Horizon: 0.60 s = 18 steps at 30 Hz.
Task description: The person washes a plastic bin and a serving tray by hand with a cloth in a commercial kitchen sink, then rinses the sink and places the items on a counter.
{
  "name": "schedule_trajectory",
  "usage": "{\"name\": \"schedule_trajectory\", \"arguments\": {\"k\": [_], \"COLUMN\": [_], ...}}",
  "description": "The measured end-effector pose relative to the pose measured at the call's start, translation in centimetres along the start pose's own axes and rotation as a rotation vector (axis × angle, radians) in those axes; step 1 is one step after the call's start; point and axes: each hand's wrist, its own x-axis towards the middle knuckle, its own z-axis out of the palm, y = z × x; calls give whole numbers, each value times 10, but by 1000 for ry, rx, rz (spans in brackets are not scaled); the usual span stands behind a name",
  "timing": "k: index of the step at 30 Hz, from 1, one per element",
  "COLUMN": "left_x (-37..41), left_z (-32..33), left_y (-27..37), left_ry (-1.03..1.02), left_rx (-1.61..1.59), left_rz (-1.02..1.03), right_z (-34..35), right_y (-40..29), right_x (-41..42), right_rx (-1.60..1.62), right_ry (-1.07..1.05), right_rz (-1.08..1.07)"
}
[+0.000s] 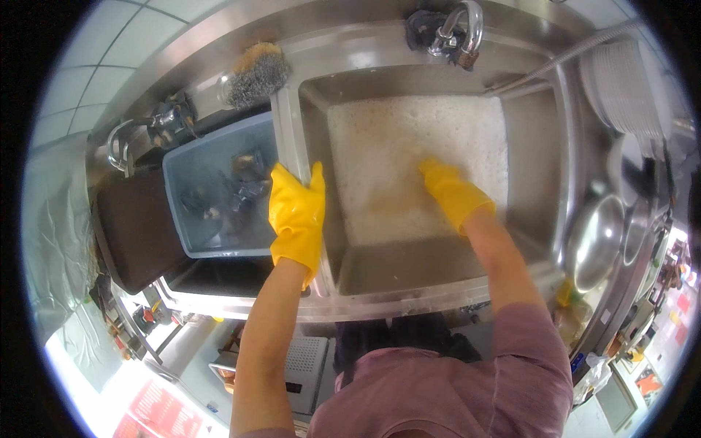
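Observation:
Both my hands wear yellow rubber gloves. My left hand (pixel 296 213) is at the steel divider (pixel 291 137) between two sink basins, its thumb spread from the fingers and nothing visible in it. In the right-hand basin, my right hand (pixel 457 191) reaches into cloudy, foamy water (pixel 378 164). Its fingertips are blurred at the surface, so whether they hold anything is hidden. Left of the divider sits a grey-blue plastic tub (pixel 219 148) with water and dark, unclear items (pixel 246 186) in it.
A chrome faucet (pixel 471 33) rises behind the right basin. Steel-wool scrubbers (pixel 257 76) lie on the back ledge. A second faucet (pixel 118 145) and a dark brown tray or bin (pixel 137 232) stand left. Stacked white plates (pixel 624 87) and a steel bowl (pixel 597 243) line the right side.

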Motion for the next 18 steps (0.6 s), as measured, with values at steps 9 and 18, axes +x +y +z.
{"name": "schedule_trajectory", "arguments": {"k": [9, 18], "left_x": [0, 3], "left_z": [2, -8], "left_y": [-1, 7], "left_ry": [9, -180], "left_rx": [13, 50], "left_rz": [8, -149], "right_z": [17, -28], "right_y": [17, 17], "right_x": [12, -31], "right_rx": [59, 106], "right_ry": [43, 51], "right_rz": [-8, -110]}}
